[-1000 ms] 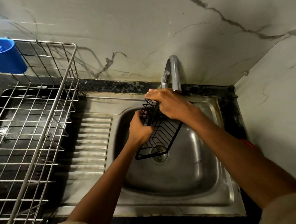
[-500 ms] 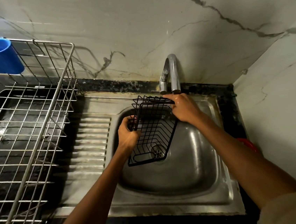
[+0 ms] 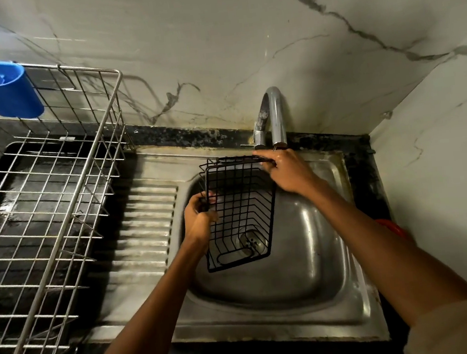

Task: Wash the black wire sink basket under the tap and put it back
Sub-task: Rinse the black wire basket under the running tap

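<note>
Hands hold the black wire sink basket (image 3: 240,210) tilted over the bowl of the stainless steel sink (image 3: 307,255), its far end raised toward the curved chrome tap (image 3: 273,115) and its near end hanging above the round drain (image 3: 252,241). The left hand (image 3: 199,220) curls around the basket's left rim. The right hand (image 3: 289,171) pinches the basket's far rim just below the tap's spout. Left of the sink bowl lies the ribbed steel drainboard (image 3: 146,232), and beyond that a large silver wire dish rack (image 3: 43,211) stands on the dark desk (image 3: 193,136). A blue plastic cup-shaped holder (image 3: 1,88) hangs on the rack's far edge. White marble-patterned wall tiles (image 3: 213,49) rise behind the tap.
</note>
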### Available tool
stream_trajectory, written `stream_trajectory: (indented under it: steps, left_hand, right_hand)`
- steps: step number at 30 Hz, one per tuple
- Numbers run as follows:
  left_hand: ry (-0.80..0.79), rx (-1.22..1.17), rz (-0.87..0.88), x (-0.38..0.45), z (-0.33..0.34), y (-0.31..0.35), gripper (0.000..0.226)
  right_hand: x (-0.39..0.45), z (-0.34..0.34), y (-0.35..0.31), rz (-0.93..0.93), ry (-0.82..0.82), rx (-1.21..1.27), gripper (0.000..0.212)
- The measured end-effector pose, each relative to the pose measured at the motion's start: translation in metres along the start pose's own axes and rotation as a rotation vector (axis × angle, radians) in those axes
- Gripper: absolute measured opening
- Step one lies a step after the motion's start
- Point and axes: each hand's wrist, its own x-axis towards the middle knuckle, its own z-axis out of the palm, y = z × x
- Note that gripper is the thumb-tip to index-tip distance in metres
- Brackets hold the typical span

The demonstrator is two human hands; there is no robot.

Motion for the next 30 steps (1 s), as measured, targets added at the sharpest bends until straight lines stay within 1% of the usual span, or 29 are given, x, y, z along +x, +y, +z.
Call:
stream_trajectory:
  steps: [2, 4, 6, 8, 9, 10, 11, 13, 14, 16, 17, 20, 22, 24, 25, 27, 29, 30]
  left_hand:
    - [-0.043, 0.016, -0.034, -0.001, 0.001, -0.001, 0.05]
    - [-0.101, 0.022, -0.095, 0.001, 0.005, -0.002, 0.053]
    - [-0.183, 0.073, -0.148, 0.003, 0.009, -0.001, 0.063]
    - [-0.25, 0.127, -0.182, 0.004, 0.011, 0.002, 0.078]
    - [-0.25, 0.164, -0.174, 0.003, 0.012, 0.004, 0.074]
    - [-0.228, 0.172, -0.151, 0.002, 0.013, 0.006, 0.068]
    - [-0.199, 0.166, -0.124, 0.002, 0.014, 0.009, 0.069]
    - [-0.125, 0.157, -0.024, 0.006, 0.015, 0.012, 0.092]
    - [-0.106, 0.189, 0.055, 0.008, 0.014, 0.014, 0.1]
    - [-0.108, 0.335, 0.179, 0.011, 0.012, 0.022, 0.104]
    - [-0.121, 0.422, 0.211, 0.012, 0.011, 0.027, 0.107]
    - [-0.199, 0.73, 0.22, 0.013, 0.011, 0.04, 0.11]
    - [-0.225, 0.877, 0.197, 0.014, 0.016, 0.051, 0.103]
    - [-0.233, 0.972, 0.19, 0.011, 0.03, 0.056, 0.087]
    - [-0.21, 0.965, 0.201, 0.009, 0.039, 0.057, 0.077]
    - [-0.107, 0.866, 0.196, 0.004, 0.052, 0.056, 0.056]
    - [0.012, 0.719, 0.179, 0.0, 0.057, 0.055, 0.037]
    - [0.047, 0.669, 0.192, -0.001, 0.058, 0.056, 0.031]
  right_hand:
    - [0.003, 0.002, 0.0, 0.045, 0.002, -0.001, 0.029]
    - [0.008, 0.004, -0.007, 0.049, 0.024, 0.013, 0.026]
    - [0.011, 0.001, -0.014, 0.042, 0.014, -0.006, 0.03]
    - [0.013, -0.007, -0.02, 0.061, -0.021, -0.031, 0.039]
    - [0.015, -0.01, -0.021, 0.076, -0.039, -0.034, 0.043]
    - [0.015, -0.012, -0.021, 0.073, -0.051, -0.052, 0.044]
    - [0.014, -0.014, -0.022, 0.057, -0.062, -0.084, 0.044]
    - [0.013, -0.014, -0.026, 0.031, -0.079, -0.166, 0.039]
    - [0.013, -0.014, -0.027, 0.02, -0.084, -0.202, 0.038]
    - [0.015, -0.012, -0.028, -0.011, -0.1, -0.255, 0.037]
    - [0.016, -0.012, -0.028, -0.017, -0.114, -0.278, 0.037]
    - [0.018, -0.015, -0.027, -0.031, -0.144, -0.348, 0.038]
    - [0.016, -0.016, -0.032, -0.077, -0.143, -0.386, 0.037]
    - [0.013, -0.015, -0.041, -0.16, -0.12, -0.411, 0.034]
    - [0.012, -0.014, -0.046, -0.2, -0.102, -0.412, 0.033]
    - [0.01, -0.011, -0.052, -0.248, -0.079, -0.381, 0.035]
    - [0.01, -0.009, -0.051, -0.24, -0.068, -0.336, 0.039]
    - [0.01, -0.009, -0.049, -0.228, -0.053, -0.305, 0.04]
